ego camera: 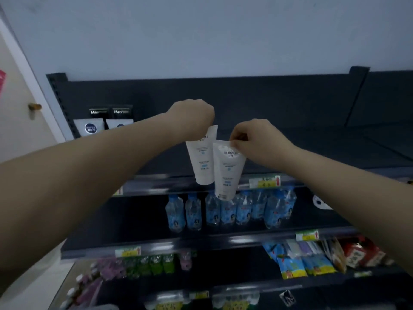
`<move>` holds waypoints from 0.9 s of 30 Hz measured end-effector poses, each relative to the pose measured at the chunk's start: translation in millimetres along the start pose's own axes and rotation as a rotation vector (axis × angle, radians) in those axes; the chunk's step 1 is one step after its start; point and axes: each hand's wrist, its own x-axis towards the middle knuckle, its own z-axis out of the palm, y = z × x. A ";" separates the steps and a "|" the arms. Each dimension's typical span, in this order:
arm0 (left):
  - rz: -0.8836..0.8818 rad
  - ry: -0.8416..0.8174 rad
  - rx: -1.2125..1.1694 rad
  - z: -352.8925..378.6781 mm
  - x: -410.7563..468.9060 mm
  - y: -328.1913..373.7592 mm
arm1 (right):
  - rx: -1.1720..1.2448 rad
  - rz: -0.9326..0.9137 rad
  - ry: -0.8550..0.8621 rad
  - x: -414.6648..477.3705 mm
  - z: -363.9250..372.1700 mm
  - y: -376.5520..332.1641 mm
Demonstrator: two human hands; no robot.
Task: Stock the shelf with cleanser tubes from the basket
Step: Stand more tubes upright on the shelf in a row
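Two white cleanser tubes hang cap-down in front of the dark top shelf point(312, 151). My left hand point(192, 117) grips the crimped end of the left tube point(201, 159). My right hand point(257, 135) pinches the top edge of the right tube point(226, 171), which overlaps the left one and reaches lower, below the shelf's front rail. Both tubes are held in the air near the shelf's front edge. The basket is not in view.
Two grey and black men's tubes point(93, 124) stand at the top shelf's far left. Blue-labelled bottles point(228, 211) fill the shelf below, and packets point(297, 262) and green bottles point(152, 265) lie lower down. Price tags point(266, 181) sit on the rails. A door point(20, 113) is at left.
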 end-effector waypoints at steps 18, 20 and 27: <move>0.126 -0.130 -0.094 63.9 200.3 -79.2 | -0.039 -0.054 0.000 189.7 36.2 57.5; 0.128 -0.147 -0.082 75.4 215.0 -85.5 | -0.042 -0.056 -0.015 205.8 46.1 63.8; 0.149 -0.170 -0.084 104.7 250.6 -100.6 | -0.071 -0.068 -0.036 246.4 72.6 74.9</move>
